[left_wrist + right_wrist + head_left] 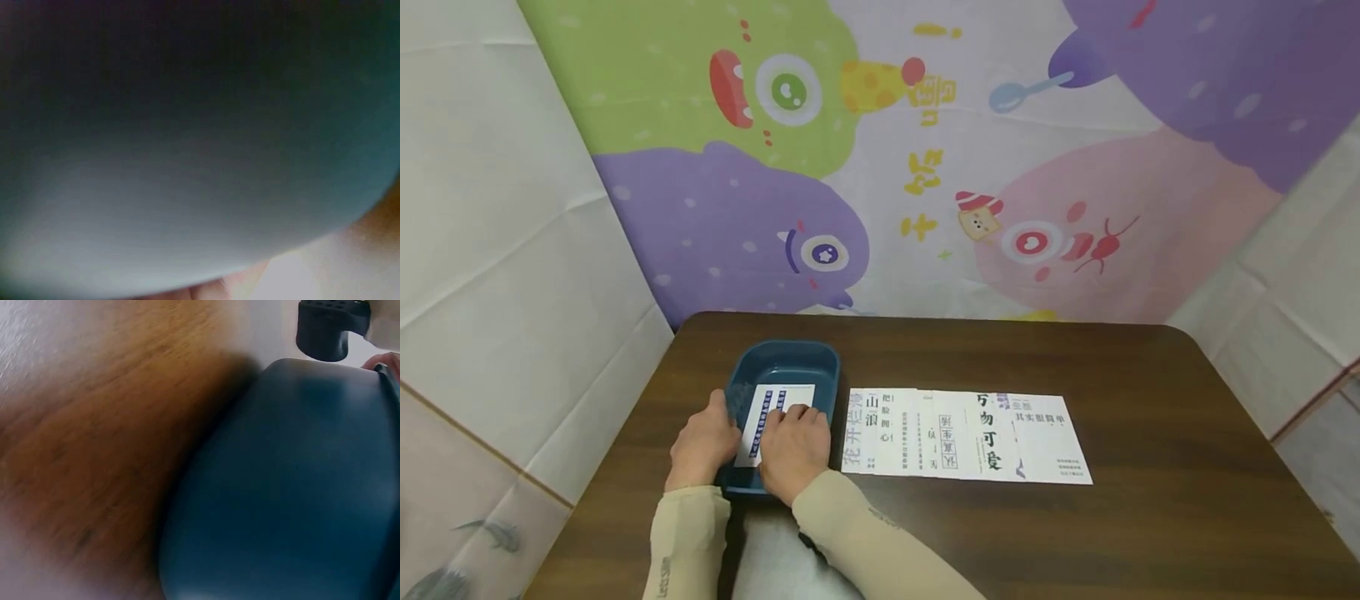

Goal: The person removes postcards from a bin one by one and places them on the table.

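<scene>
A dark blue tray [832, 367] lies on the left part of the table. A white card [747, 450] with blue printed characters is in it. At the tray's left side my left hand [703, 442] holds the rim; its fingers [389, 361] show at that edge in the right wrist view. My right hand [796, 450] reaches over the right rim with bent fingers on the card, covering its right part. I cannot tell whether they pinch it. Close up, the tray's outer wall [275, 487] fills much of the right wrist view. The left wrist view is mostly blurred and dark.
Right of the tray, several printed white cards [962, 437] lie side by side in an overlapping row on the brown table [1150, 400]. A cartoon cloth [917, 275] hangs behind the table, and a pale cloth wall [512, 250] stands at the left.
</scene>
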Demonstrator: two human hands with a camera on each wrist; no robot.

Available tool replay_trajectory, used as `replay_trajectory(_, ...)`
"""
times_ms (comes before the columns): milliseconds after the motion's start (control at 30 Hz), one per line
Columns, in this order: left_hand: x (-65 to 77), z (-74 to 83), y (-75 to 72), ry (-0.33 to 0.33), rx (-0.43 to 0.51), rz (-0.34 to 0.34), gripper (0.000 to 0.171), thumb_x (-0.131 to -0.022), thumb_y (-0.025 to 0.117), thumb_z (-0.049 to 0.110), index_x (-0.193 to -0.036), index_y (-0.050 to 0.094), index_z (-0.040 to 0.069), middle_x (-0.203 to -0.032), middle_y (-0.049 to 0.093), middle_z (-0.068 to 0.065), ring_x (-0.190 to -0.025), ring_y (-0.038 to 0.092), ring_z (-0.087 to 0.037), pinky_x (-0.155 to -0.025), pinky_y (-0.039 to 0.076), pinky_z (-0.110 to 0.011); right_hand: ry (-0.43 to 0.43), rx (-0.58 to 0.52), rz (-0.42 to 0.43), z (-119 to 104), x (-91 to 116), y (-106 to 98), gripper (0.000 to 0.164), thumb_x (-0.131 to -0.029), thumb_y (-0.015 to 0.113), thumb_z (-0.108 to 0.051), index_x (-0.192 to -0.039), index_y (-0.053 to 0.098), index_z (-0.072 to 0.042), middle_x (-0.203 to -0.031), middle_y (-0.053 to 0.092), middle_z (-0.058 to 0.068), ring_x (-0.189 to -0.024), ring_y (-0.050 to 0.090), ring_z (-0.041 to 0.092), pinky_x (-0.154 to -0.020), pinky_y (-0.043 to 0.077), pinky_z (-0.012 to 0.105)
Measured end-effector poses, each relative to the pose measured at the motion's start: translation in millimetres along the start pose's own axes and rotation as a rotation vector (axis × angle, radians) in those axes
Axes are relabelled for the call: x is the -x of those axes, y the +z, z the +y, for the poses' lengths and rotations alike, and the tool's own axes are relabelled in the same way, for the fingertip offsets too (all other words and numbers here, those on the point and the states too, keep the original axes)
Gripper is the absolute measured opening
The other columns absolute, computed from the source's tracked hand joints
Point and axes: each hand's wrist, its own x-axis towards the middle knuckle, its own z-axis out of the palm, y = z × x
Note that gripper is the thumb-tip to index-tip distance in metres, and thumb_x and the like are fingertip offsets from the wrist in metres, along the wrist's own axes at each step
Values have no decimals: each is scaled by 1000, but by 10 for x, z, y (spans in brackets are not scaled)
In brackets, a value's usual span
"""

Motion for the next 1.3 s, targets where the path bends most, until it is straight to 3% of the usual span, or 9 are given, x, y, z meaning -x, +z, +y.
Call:
replay_trajectory(200,-1,-6,-3,-2,0,3,55,-93,48,13,-140,26,-6,-117,55,-41,-90,59,-50,-81,47,-69,-3,-60,103,2,-7,-10,42,-79,69,-37,-111,61,-10,-110,65,19,-83,61,30,-68,49,41)
replay_trajectory(300,-3,-4,-8,-1,1,6,53,-93,49,13,-138,28,-6,-113,57,-40,-86,59,-48,-78,48,-67,0,-119,97,13,-29,-17,42,-77,72,-34,-109,61,-10,-106,63,18,-80,60,28,-64,50,40)
replay_trajectory(433,-9,0,0,4,-6,10,53,-93,48,13,-138,28,-5,-115,56,-40,-90,58,-49,-79,47,-68,44,-310,20,53,-83,-43,50,-76,75,-33,-115,57,-6,-105,59,18,-80,58,28,-63,53,40)
replay_trajectory(567,-11,15,3,6,-13,12,53,-94,48,14,-139,28,-5,-121,53,-42,-95,57,-52,-81,45,-70,142,-570,-21,118,-146,-76,60,-80,75,-34,-125,51,-3,-110,54,19,-89,57,30,-71,56,45)
replay_trajectory(667,-14,30,3,-1,-12,13,54,-93,49,13,-140,27,-5,-122,53,-43,-95,57,-52,-82,45,-69,199,-735,33,165,-184,-84,62,-79,77,-28,-128,49,-2,-115,52,20,-97,53,31,-83,53,47)
replay_trajectory(800,-16,40,-4,-7,-9,2,56,-93,50,12,-140,26,-5,-120,54,-41,-92,57,-50,-82,46,-68,194,-893,129,205,-199,-65,58,-75,76,-10,-127,50,-5,-115,57,18,-95,57,29,-84,53,43)
replay_trajectory(1067,-24,18,-19,10,-6,-12,54,-93,47,13,-139,26,-6,-113,56,-40,-87,57,-48,-76,46,-65,108,-1012,206,212,-162,-24,41,-85,63,-4,-125,56,-12,-116,68,9,-96,61,16,-86,53,37)
replay_trajectory(1200,-16,-7,-14,16,-5,-3,57,-91,47,14,-140,25,-6,-119,54,-42,-91,57,-50,-78,45,-67,128,-1090,331,203,-132,-8,33,-86,61,-2,-118,59,-12,-116,66,5,-99,59,15,-88,52,37)
replay_trajectory(1300,3,-8,2,19,-9,5,56,-90,48,14,-139,26,-5,-123,52,-43,-97,57,-54,-80,45,-68,190,-1185,448,234,-94,-17,38,-84,60,3,-119,60,-12,-120,61,2,-103,57,15,-91,50,38)
